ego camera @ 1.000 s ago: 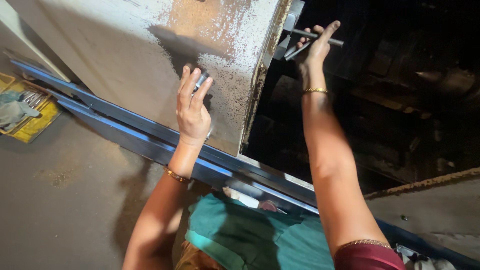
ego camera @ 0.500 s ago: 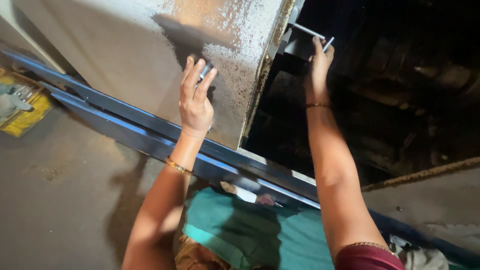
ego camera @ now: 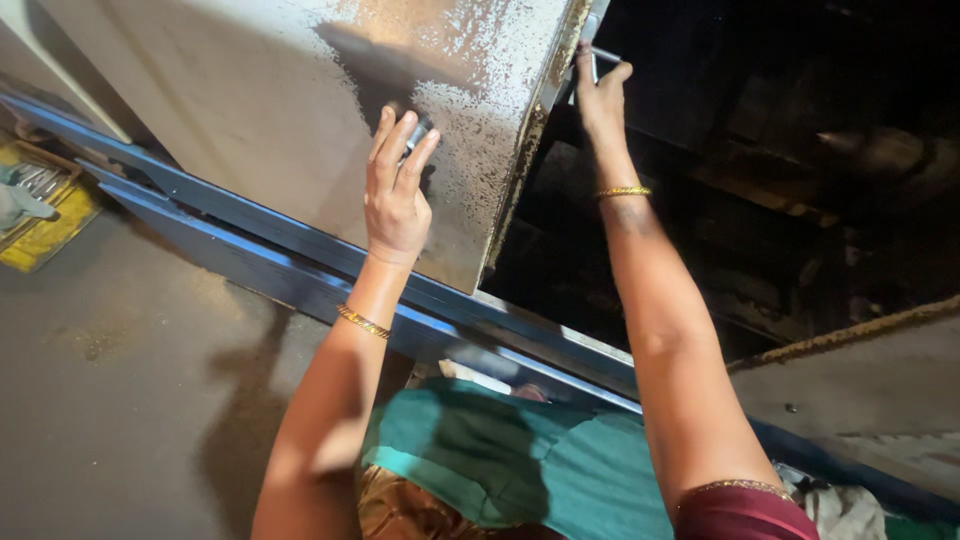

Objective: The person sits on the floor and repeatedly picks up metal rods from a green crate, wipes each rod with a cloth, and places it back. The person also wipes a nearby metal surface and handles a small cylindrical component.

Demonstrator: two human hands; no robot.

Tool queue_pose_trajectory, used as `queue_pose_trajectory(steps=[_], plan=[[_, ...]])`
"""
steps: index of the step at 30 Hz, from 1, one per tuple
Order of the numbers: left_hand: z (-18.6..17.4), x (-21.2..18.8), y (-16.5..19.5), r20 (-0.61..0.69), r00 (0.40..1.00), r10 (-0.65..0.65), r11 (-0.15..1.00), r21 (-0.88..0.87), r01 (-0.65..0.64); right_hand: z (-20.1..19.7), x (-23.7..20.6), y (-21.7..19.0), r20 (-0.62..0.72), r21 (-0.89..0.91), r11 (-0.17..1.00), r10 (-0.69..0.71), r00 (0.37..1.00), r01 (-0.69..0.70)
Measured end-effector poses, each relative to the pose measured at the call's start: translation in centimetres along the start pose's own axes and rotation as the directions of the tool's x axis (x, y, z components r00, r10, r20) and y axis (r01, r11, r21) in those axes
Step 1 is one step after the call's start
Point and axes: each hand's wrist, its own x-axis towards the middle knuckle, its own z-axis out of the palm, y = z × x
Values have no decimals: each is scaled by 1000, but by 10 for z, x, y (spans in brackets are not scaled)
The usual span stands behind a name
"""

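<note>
At the bottom of the view, nearest the camera, a fold of green cloth lies over the person's lap, with a maroon sleeve edge at the right arm. To the left spreads a dull grey floor. Just beyond the cloth, a long blue metal rail runs slantwise from the upper left down to the lower right, and the lower edge of a large rust-speckled metal panel sits along it. The left hand, a thin gold bangle at its wrist, rests flat against the face of this panel, fingers pressed close together and pointing up; its fingertips touch a small silvery metal piece that stands against the panel, though it cannot be told whether the fingers pinch it or only press on it. Further off, past the panel's corroded right edge, the right hand reaches into a dark opening, also with a gold bangle at the wrist. Its fingers curl around a thin metal rod just behind the panel's edge, close to the top of the view. At the far left, well apart from both hands, a yellow tray sits on the floor with some grey metal tools in it
</note>
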Motion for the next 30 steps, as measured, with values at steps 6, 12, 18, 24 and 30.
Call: queue_pose_trajectory(steps=[6,12,18,24,30], plan=[[3,-3,-3,-6,1000,-12,1000,-1,12,-15,1,9,83,21,1000,21,996,-22],[3,-2,-2,-4,1000,-18,1000,3,18,-16,5,24,47,-1,998,-67,997,67],[4,-1,-3,-13,1000,-7,1000,2,7,-15,7,40,30,-21,991,-133,991,134],[3,-1,-2,-15,1000,-2,1000,8,2,-24,8,31,70,-30,987,-155,985,157],[3,1,-2,-17,1000,5,1000,27,-5,-39,-5,-8,146,-53,998,-20,989,28]])
